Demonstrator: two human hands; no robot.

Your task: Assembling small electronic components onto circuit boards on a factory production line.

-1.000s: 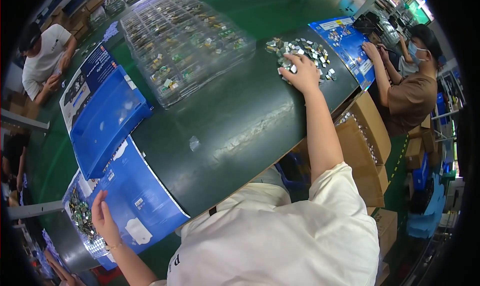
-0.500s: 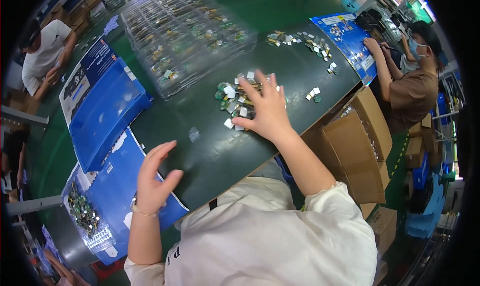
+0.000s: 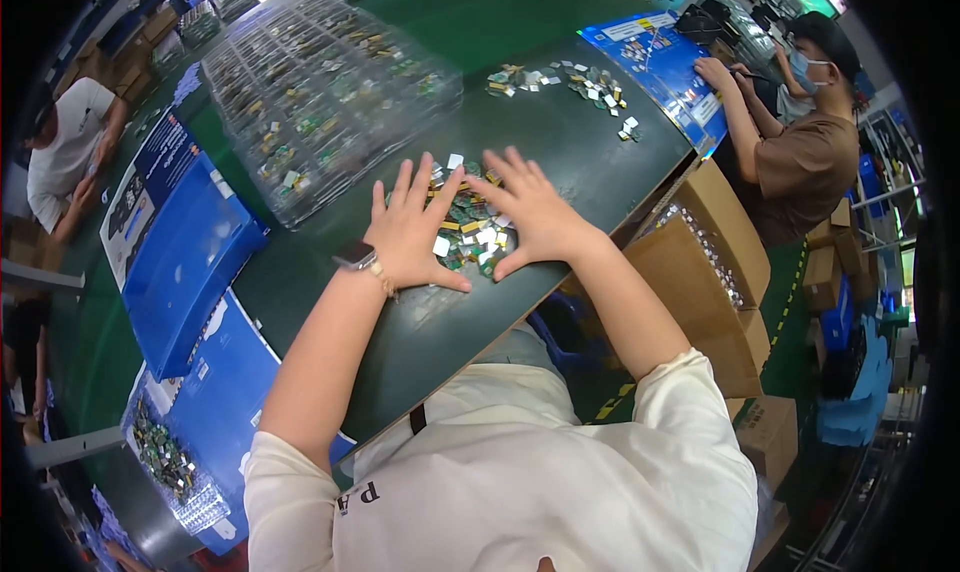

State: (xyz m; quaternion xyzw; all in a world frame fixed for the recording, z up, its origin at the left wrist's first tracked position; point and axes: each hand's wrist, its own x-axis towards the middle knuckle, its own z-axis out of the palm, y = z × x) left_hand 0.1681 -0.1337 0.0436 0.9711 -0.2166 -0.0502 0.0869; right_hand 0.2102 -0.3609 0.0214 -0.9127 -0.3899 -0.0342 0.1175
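Green-and-white parts pile [image 3: 472, 234]: on the table [image 3: 425, 337], between both hands, near the edge closest to the body.
Left hand [image 3: 408, 234]: fingers spread, palm down, along the pile's left side; dark watch [image 3: 355, 256] on the wrist.
Right hand [image 3: 543, 214]: fingers spread, fingertips slightly blurred, on the pile's right side.
Grip: hands apart, thumb tips near each other. I see nothing pinched; contact under the palms I can't tell.
Done, my read: one compact heap framed by the hands, with a white-faced piece [image 3: 456, 161] at its far edge.
Left, my read: a scattered far group [image 3: 520, 80], a second group [image 3: 598, 87] beside it and a small cluster [image 3: 628, 129], all well apart from the heap.
Compartment trays: clear plastic stack [image 3: 372, 160] with similar parts, beyond the left fingertips; I'd count it as the limit on that side.
Left end: blue bin [image 3: 170, 302] beside a blue sheet [image 3: 230, 362]; more parts [image 3: 160, 452] piled at the outer end.
Right side: open cardboard box [image 3: 700, 322] against the table edge, small pieces inside; co-worker in brown [image 3: 805, 177] past it, well apart from my hands.
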